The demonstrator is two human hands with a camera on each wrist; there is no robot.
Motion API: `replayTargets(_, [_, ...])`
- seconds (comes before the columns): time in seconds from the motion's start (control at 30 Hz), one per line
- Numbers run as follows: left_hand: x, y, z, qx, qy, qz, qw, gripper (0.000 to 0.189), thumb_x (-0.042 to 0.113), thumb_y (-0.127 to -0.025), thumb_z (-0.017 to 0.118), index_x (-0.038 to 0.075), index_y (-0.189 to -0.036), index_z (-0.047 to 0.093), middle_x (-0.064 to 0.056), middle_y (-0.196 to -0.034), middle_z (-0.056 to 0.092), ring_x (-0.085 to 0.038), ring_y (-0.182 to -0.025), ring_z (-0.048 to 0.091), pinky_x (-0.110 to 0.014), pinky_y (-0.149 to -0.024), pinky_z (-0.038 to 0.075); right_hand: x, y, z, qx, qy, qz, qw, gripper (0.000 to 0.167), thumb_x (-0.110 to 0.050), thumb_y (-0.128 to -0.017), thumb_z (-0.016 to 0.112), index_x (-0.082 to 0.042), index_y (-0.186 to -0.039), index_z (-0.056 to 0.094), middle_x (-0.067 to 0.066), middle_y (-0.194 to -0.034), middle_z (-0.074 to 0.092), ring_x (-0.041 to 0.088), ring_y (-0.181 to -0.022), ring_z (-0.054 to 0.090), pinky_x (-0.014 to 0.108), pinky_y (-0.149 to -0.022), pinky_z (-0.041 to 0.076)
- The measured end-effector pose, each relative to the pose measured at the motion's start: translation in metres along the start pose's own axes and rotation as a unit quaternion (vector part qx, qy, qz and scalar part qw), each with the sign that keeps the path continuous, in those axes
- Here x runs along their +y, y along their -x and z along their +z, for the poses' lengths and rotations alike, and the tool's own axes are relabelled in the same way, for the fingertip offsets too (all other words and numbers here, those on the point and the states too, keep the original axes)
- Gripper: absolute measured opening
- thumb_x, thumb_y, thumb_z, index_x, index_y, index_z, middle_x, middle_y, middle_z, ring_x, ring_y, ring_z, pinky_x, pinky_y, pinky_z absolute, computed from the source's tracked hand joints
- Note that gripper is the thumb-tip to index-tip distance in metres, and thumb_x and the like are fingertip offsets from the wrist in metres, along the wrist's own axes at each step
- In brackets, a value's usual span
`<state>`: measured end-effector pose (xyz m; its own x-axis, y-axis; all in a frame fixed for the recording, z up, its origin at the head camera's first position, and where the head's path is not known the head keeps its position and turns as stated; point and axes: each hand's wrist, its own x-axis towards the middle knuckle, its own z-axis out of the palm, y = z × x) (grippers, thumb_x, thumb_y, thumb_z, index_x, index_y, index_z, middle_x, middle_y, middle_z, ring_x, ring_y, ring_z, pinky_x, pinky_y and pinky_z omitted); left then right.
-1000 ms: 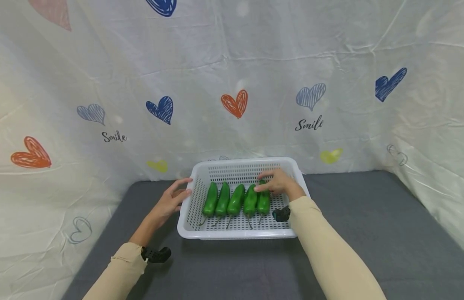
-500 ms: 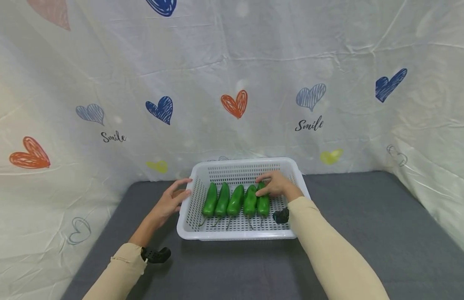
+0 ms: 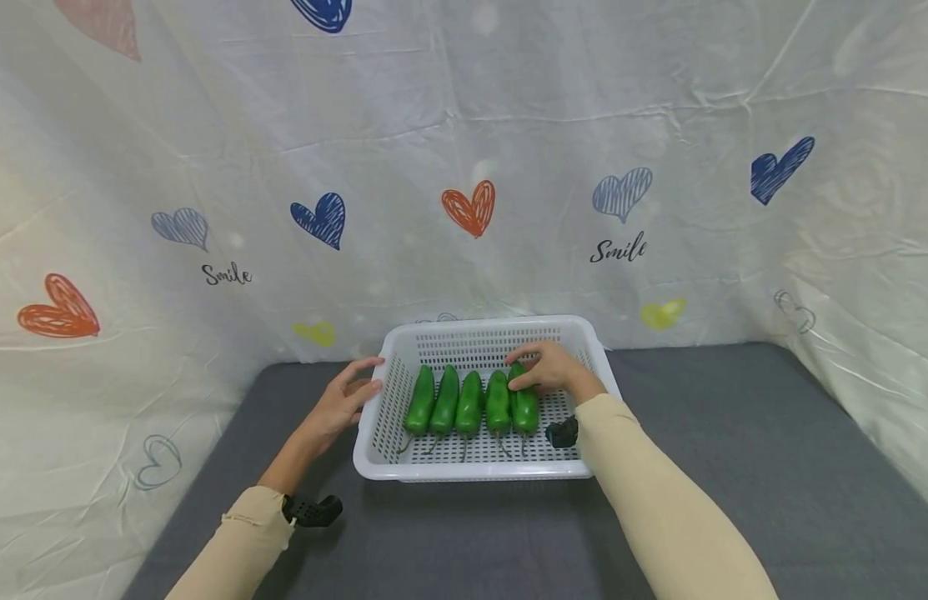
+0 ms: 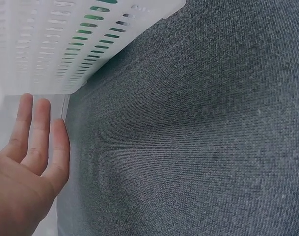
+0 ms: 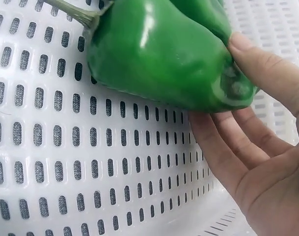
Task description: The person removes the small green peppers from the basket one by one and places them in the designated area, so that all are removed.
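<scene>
A white perforated basket (image 3: 474, 471) stands on the dark cloth with several long green peppers (image 3: 421, 404) side by side inside, stems toward the front. My right hand (image 3: 552, 367) reaches into it and holds the rightmost green pepper (image 3: 525, 412) near its far end. In the right wrist view the thumb lies on one side of that pepper (image 5: 154, 59) and the fingers on the other. Its neighbour lies right against it, close to my thumb. My left hand (image 3: 339, 402) rests its fingertips at the basket's left side, its fingers (image 4: 41, 123) fairly straight in the left wrist view.
The dark grey cloth (image 3: 464, 542) covers the table around the basket. Right behind it hangs a pale curtain (image 3: 403, 275) printed with hearts. A black wrist device (image 3: 312, 509) sits on the left wrist, another (image 3: 563, 432) on the right.
My right hand has shifted slightly left with the rightmost pepper's far end. The two peppers beside it have slid a little left. My left hand and the basket have stayed put.
</scene>
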<state>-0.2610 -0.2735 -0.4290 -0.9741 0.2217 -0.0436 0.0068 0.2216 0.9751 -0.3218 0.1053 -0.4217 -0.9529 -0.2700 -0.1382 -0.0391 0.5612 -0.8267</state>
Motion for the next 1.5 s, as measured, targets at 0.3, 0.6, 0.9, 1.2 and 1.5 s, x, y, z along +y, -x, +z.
replayTargets(0.3, [0.001, 0.001, 0.001, 0.006, 0.003, 0.005, 1.0000, 0.056, 0.029, -0.104, 0.063, 0.017, -0.153, 0.039, -0.024, -0.140, 0.052, -0.032, -0.114, 0.062, -0.051, -0.085, 0.055, -0.002, -0.001, 0.001, -0.011, -0.036, 0.009, 0.9992, 0.040, -0.005, -0.081, 0.086, -0.007, -0.119, 0.075, 0.025, -0.133, 0.058, 0.042, -0.123, 0.055, 0.045, -0.078, 0.058])
replayTargets(0.6, [-0.001, -0.001, 0.002, 0.013, 0.000, 0.004, 0.9999, 0.056, 0.029, -0.103, 0.064, 0.018, -0.153, 0.039, -0.024, -0.140, 0.053, -0.032, -0.113, 0.062, -0.051, -0.084, 0.056, -0.006, 0.005, -0.004, -0.036, -0.063, -0.044, 0.9964, 0.039, 0.000, -0.088, 0.079, -0.001, -0.126, 0.070, 0.028, -0.137, 0.056, 0.044, -0.125, 0.054, 0.048, -0.080, 0.058])
replayTargets(0.9, [-0.001, -0.001, 0.003, 0.017, -0.010, 0.007, 0.9998, 0.056, 0.028, -0.103, 0.064, 0.018, -0.152, 0.039, -0.024, -0.137, 0.054, -0.032, -0.110, 0.064, -0.050, -0.082, 0.057, -0.009, 0.005, -0.007, -0.041, -0.082, -0.047, 0.9947, 0.038, -0.003, -0.090, 0.078, -0.002, -0.127, 0.070, 0.024, -0.136, 0.058, 0.041, -0.121, 0.058, 0.047, -0.082, 0.057])
replayTargets(1.2, [-0.001, 0.001, 0.002, 0.019, -0.012, 0.017, 0.9996, 0.055, 0.027, -0.104, 0.064, 0.016, -0.152, 0.038, -0.025, -0.134, 0.056, -0.029, -0.106, 0.066, -0.048, -0.079, 0.058, -0.015, 0.008, -0.012, -0.057, -0.132, -0.065, 0.9875, 0.043, -0.003, -0.092, 0.076, 0.000, -0.134, 0.065, 0.028, -0.141, 0.052, 0.041, -0.125, 0.055, 0.051, -0.089, 0.054])
replayTargets(1.5, [0.002, 0.002, 0.002, 0.017, -0.029, 0.039, 0.9987, 0.055, 0.023, -0.103, 0.064, 0.011, -0.150, 0.040, -0.025, -0.127, 0.058, -0.028, -0.103, 0.066, -0.044, -0.077, 0.058, -0.021, 0.007, -0.018, -0.058, -0.165, -0.112, 0.9783, 0.053, -0.011, -0.092, 0.079, -0.004, -0.141, 0.060, 0.018, -0.139, 0.057, 0.038, -0.125, 0.055, 0.052, -0.087, 0.055])
